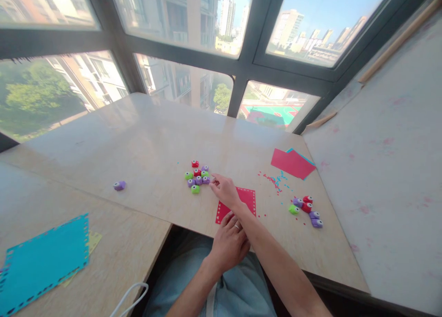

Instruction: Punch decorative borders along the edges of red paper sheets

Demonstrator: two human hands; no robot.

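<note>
Denim-clad lap lowest, then the left hand [229,241] lying loosely flat, holding nothing, on the near edge of the red punched sheet [247,198] on the tabletop [145,137]. Beyond, the right hand [224,190] reaches with fingers drawn narrow to the cluster of small paper punches [197,176] (whether it grips one is unclear).
</note>
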